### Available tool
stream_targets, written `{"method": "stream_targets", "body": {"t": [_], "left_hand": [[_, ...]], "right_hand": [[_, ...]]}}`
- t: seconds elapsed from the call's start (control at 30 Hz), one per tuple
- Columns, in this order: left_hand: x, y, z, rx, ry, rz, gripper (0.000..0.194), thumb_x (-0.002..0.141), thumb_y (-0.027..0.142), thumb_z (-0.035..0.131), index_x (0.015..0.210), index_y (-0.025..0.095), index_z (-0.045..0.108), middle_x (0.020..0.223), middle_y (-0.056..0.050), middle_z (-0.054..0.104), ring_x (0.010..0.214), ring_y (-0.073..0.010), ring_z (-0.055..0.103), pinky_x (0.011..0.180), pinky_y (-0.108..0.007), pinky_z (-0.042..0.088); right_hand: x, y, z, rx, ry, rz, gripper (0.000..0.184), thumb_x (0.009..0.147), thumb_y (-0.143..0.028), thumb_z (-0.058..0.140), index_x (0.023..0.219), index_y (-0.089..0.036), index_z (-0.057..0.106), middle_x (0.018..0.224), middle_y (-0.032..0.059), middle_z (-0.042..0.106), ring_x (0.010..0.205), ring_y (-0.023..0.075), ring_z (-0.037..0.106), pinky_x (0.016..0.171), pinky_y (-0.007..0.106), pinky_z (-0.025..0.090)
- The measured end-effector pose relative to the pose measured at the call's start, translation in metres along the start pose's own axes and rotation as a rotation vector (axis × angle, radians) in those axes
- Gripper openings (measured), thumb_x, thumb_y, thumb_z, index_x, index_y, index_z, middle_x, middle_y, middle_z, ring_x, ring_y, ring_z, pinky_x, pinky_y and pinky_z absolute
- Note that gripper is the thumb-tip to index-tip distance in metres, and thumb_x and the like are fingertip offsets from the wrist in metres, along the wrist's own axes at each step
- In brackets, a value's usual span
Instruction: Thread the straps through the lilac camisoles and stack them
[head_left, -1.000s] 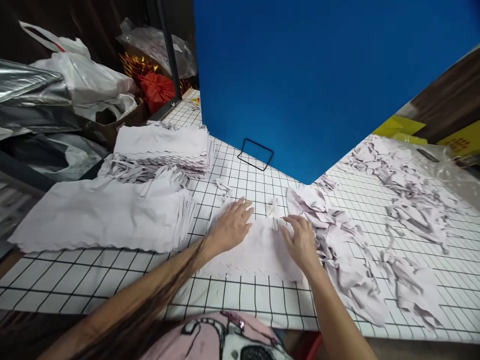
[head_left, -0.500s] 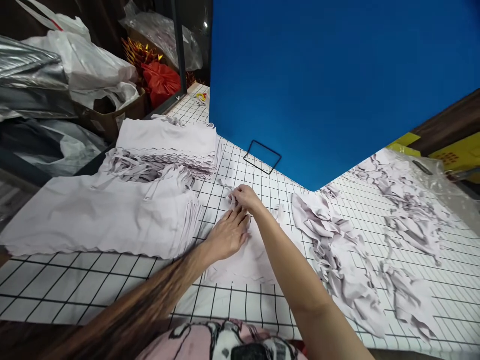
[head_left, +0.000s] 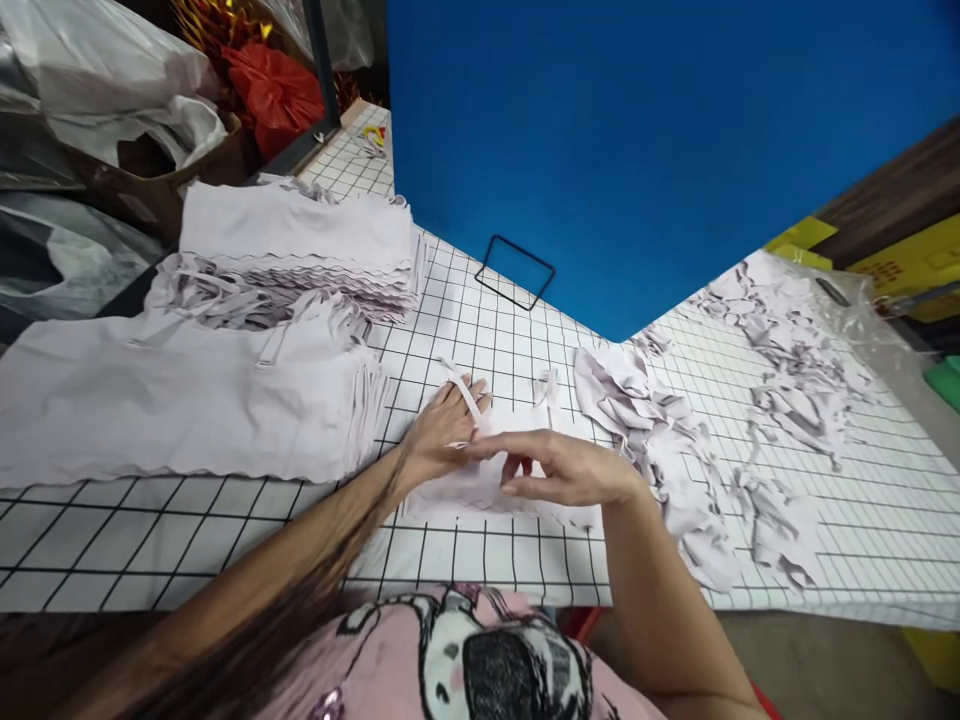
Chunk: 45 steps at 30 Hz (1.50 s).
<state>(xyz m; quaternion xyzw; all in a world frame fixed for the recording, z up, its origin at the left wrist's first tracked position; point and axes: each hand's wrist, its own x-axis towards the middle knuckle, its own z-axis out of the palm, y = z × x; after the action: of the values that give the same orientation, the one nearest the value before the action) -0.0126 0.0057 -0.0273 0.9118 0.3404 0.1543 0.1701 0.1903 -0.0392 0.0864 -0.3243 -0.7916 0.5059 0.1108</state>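
Fabric strap (head_left: 463, 393), narrow, flat, across left hand (head_left: 435, 432).

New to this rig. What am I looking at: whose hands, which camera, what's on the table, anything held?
No machine: these are a person's bare hands, filmed by a head-worn camera looking forward and down. The left hand rests on a pale fabric piece, with a thin strip lying across its fingers. The right hand reaches over, fingertips near that strip; whether it grips anything is unclear. On the gridded cover, fabric stacks lie left, crumpled pieces right.
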Motion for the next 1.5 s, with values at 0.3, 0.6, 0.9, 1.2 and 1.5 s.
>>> {"method": "stream_targets", "body": {"t": [0.3,0.6,0.9,1.2,1.5], "left_hand": [[0.004,0.005,-0.002,0.102,-0.064,-0.051,0.058,0.098,0.03,0.037,0.151,0.01,0.026,0.158,-0.014,0.03,0.149,-0.0294,0.018,0.122,-0.044,0.015],[0.006,-0.002,0.0,0.118,-0.092,-0.033,0.068,0.094,0.03,0.04,0.152,0.003,0.018,0.158,-0.018,0.028,0.148,-0.0325,0.018,0.119,-0.045,0.019],[0.007,-0.002,0.0,0.057,-0.057,-0.053,0.066,0.096,0.031,0.042,0.152,0.004,0.02,0.156,-0.018,0.032,0.147,-0.0328,0.021,0.119,-0.047,0.019],[0.01,-0.006,-0.016,-0.323,0.086,-0.094,0.038,0.094,0.027,0.044,0.129,0.016,0.051,0.136,-0.011,0.055,0.128,-0.024,0.048,0.108,-0.042,0.04],[0.009,0.022,-0.026,-0.557,0.249,-0.243,0.017,0.088,0.03,0.055,0.1,0.02,0.062,0.103,-0.007,0.068,0.1,-0.0224,0.061,0.089,-0.039,0.051]], "right_hand": [[0.023,0.048,0.024,0.154,0.525,0.45,0.034,0.087,-0.052,0.06,0.089,-0.018,0.059,0.08,0.0014,0.065,0.06,0.0106,0.053,0.056,0.026,0.042],[0.029,0.061,0.029,0.355,0.303,0.267,0.03,0.086,-0.045,0.063,0.075,-0.018,0.057,0.069,-0.0024,0.051,0.064,0.0111,0.044,0.06,0.026,0.036],[-0.027,0.058,0.029,0.489,-0.008,0.161,0.025,0.085,-0.038,0.069,0.079,-0.014,0.066,0.081,-0.0003,0.054,0.071,0.0097,0.049,0.068,0.025,0.04],[-0.004,0.063,0.017,0.367,0.157,0.237,0.039,0.092,-0.052,0.055,0.1,-0.018,0.073,0.085,0.0024,0.064,0.078,0.0134,0.054,0.076,0.028,0.043],[0.024,0.076,0.037,0.624,0.656,0.136,0.046,0.097,-0.058,0.038,0.116,-0.03,0.069,0.124,0.0044,0.058,0.106,0.02,0.053,0.087,0.037,0.048]]}}
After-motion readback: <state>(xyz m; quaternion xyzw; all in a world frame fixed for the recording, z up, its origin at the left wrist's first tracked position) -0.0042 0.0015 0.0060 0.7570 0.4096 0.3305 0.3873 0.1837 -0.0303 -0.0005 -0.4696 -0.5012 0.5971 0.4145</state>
